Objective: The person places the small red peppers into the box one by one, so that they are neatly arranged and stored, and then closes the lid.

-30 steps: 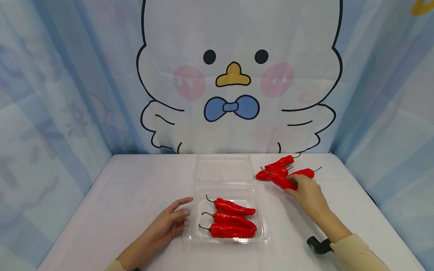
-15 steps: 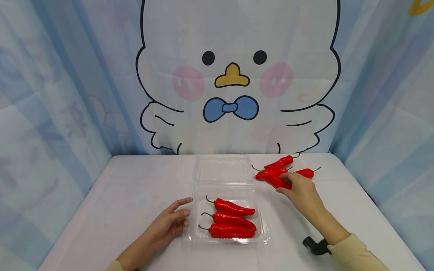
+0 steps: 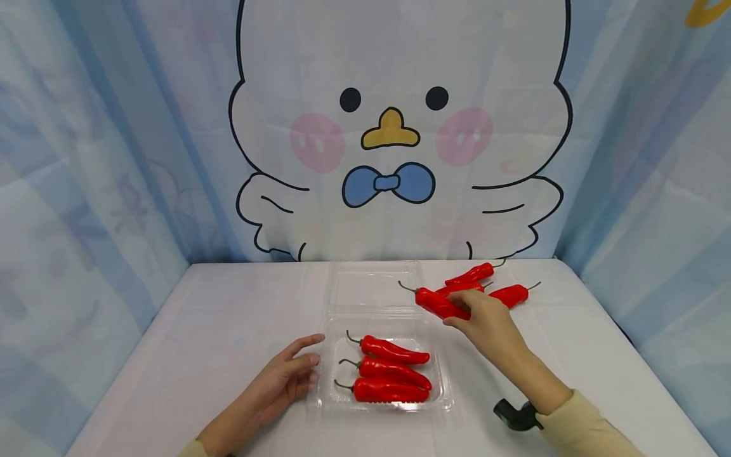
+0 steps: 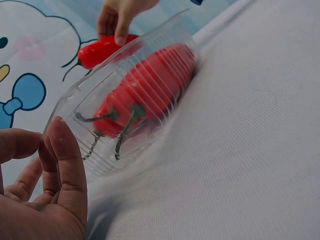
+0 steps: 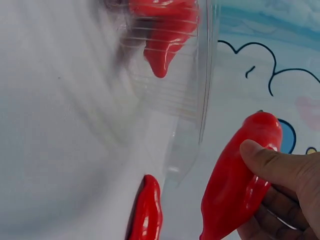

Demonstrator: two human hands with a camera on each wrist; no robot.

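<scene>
In the head view my right hand (image 3: 485, 324) pinches a red pepper (image 3: 436, 303) by its body, stem pointing left, above the table behind the clear box. The right wrist view shows the thumb pressed across this pepper (image 5: 240, 175). Three red peppers (image 3: 391, 388) lie side by side in the clear plastic box (image 3: 442, 401), whose lid (image 3: 374, 289) is folded back. At the box's left rim is my left hand (image 3: 280, 384); in the left wrist view its fingertips (image 4: 60, 130) touch the rim, with the thumb and fingers bent around the edge.
At the back right of the white table (image 3: 240, 298) lie several more red peppers (image 3: 511, 295), one of them (image 3: 471, 274) near the rear edge. A printed curtain (image 3: 394, 222) stands behind, with curtains at both sides. A black device (image 3: 516, 416) sits at my right wrist.
My right hand has moved left with the pinched pepper, away from the other peppers and towards the box. The left hand and the box have stayed where they were.
</scene>
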